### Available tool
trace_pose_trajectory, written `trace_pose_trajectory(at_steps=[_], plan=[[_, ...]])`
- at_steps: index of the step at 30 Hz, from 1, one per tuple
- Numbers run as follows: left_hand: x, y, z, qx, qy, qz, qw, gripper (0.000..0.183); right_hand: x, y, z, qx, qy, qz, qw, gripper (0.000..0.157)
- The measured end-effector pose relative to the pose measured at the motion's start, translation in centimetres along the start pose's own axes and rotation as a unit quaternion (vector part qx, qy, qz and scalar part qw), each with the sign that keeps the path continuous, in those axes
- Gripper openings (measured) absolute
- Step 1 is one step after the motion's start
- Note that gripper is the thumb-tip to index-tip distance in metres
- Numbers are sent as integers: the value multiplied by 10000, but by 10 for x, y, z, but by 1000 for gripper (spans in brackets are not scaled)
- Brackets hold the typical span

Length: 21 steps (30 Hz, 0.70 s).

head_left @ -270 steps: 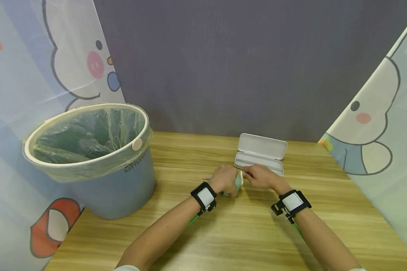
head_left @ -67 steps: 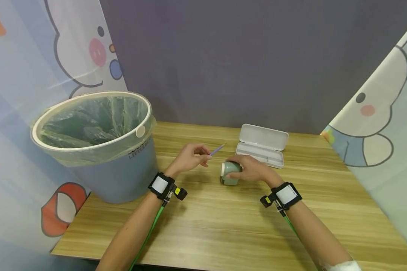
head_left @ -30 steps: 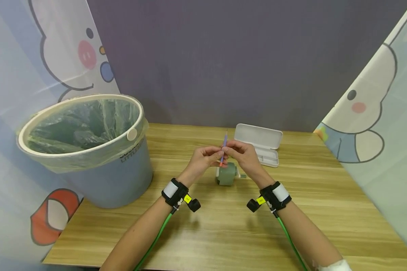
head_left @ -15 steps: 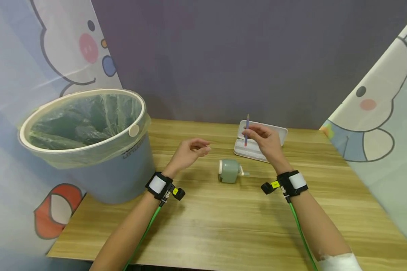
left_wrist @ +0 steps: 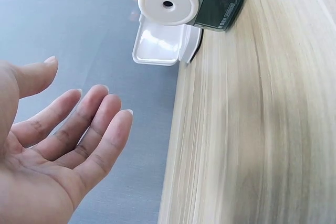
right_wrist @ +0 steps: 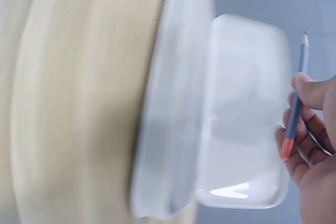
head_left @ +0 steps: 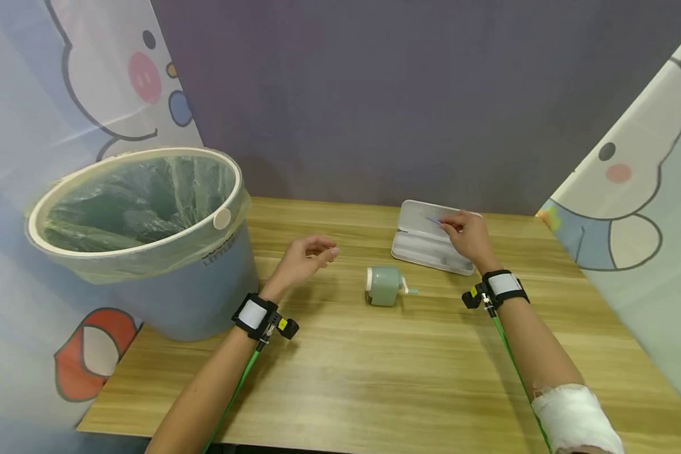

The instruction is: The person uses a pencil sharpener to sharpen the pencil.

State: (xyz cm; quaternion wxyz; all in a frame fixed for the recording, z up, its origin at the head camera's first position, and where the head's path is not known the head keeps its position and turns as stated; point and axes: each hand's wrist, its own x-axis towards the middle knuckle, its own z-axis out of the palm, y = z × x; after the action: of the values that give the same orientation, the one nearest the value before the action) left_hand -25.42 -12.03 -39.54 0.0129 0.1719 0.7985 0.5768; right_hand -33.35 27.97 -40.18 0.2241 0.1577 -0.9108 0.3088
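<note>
My right hand [head_left: 470, 238] pinches a blue-purple pencil [right_wrist: 293, 120] between thumb and fingers. The pencil's sharpened point is up and its orange-red end down in the right wrist view. That hand is over the right part of an opened white pencil case [head_left: 422, 247], whose lid stands up behind its tray. My left hand [left_wrist: 65, 153] holds nothing; its fingers are loosely bent above the table, left of a green crank pencil sharpener [head_left: 383, 287]. In the left wrist view, the sharpener's white front with its round hole faces the hand.
A large blue bin [head_left: 187, 302] with a clear plastic liner and white rim stands at the table's left. A grey wall [head_left: 346, 107] rises behind the wooden table [head_left: 340, 384]. Printed cartoon cloths [head_left: 630, 208] flank both sides.
Right hand let go of the sharpener, took the pencil from the left hand and carried it right to the case, tilting it. Left hand drew back leftward. Sharpener stays on the table.
</note>
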Motion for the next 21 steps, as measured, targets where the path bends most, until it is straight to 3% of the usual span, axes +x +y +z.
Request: trace_pose_trajectory(at_steps=[5, 12, 17, 21], plan=[[-3, 2, 1, -52, -57, -31, 10000, 29, -2, 26, 20, -442, -600, -7, 9972, 14], [-5, -1, -1, -140, -68, -89, 9998, 26, 1, 29, 30, -794, -1436, 375, 9857, 16], [-8, -2, -2, -107, -43, -153, 9998, 28, -1, 27, 35, -962, -1615, 663, 9799, 14], [-9, -2, -3, -65, -15, -110, 9999, 31, -2, 23, 37, -1273, -1648, 557, 9765, 14]])
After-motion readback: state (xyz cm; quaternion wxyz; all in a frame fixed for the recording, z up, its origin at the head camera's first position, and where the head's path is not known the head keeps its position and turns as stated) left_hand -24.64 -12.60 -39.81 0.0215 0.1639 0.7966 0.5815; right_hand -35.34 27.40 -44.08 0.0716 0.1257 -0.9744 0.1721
